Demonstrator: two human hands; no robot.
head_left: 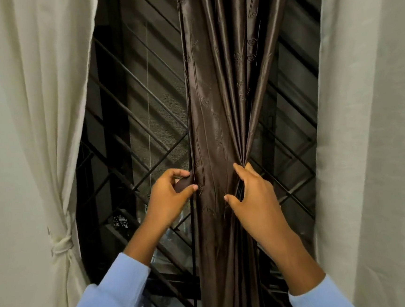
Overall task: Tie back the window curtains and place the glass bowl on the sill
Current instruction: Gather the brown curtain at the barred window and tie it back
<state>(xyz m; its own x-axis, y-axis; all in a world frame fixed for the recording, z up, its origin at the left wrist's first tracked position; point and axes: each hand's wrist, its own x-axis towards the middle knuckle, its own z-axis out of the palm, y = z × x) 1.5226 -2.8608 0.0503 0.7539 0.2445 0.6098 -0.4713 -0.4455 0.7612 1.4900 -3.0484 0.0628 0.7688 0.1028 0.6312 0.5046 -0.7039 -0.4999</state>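
Left hand (173, 192) and right hand (254, 193) hold the brown curtain (216, 103) at mid-window.

At far left, the left cream curtain (45, 106) is swept aside, bound low by a knotted tie (62, 246); beside it shows the dark window grille (138, 105). The left hand pinches the brown curtain's left edge between thumb and fingers. It hangs straight down, long axis vertical, folds converging on the right hand, which grips the gathered right edge. The right cream curtain (364, 114) hangs loose.

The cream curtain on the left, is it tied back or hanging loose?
Tied back: a cream tie cinches the left cream curtain low down, clear of the window grille.
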